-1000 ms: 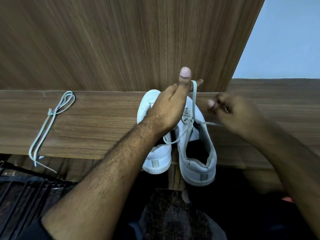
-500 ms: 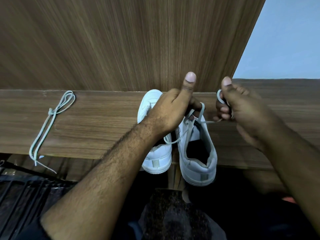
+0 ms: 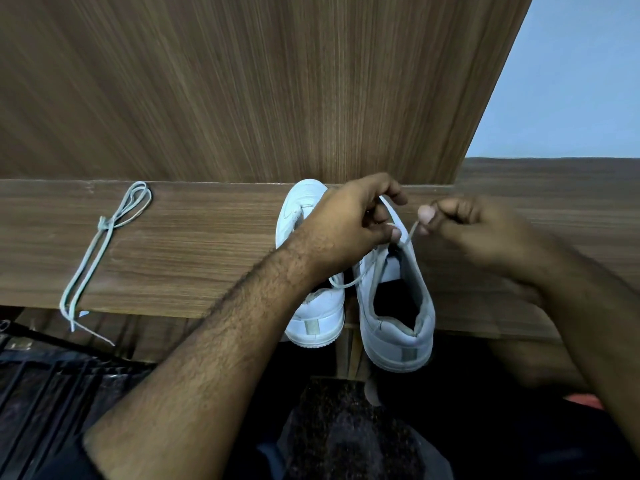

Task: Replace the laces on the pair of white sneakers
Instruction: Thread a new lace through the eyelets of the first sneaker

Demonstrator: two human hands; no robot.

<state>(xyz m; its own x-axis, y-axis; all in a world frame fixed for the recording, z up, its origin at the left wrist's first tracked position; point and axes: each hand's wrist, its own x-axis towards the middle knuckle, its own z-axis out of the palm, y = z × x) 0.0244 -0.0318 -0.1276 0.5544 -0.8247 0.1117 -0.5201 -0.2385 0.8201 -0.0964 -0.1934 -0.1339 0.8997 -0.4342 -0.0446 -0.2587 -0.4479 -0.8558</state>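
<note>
We have the two white sneakers side by side on the wooden shelf [image 3: 194,258], heels toward us, so the eyelets face up and both hands can reach them. Our left hand [image 3: 349,223] is curled over the right sneaker [image 3: 398,306] and pinches a loop of its lace [image 3: 375,271]; this keeps the shoe steady and the lace tight. Our right hand [image 3: 474,230] pinches the other end of the same lace between thumb and finger and holds it up and to the side, probably to draw it through an eyelet, though the fingers hide that place. The left sneaker [image 3: 311,317] waits just beside it. A spare lace [image 3: 100,244], knotted together, lies well apart on the left, out of the way.
</note>
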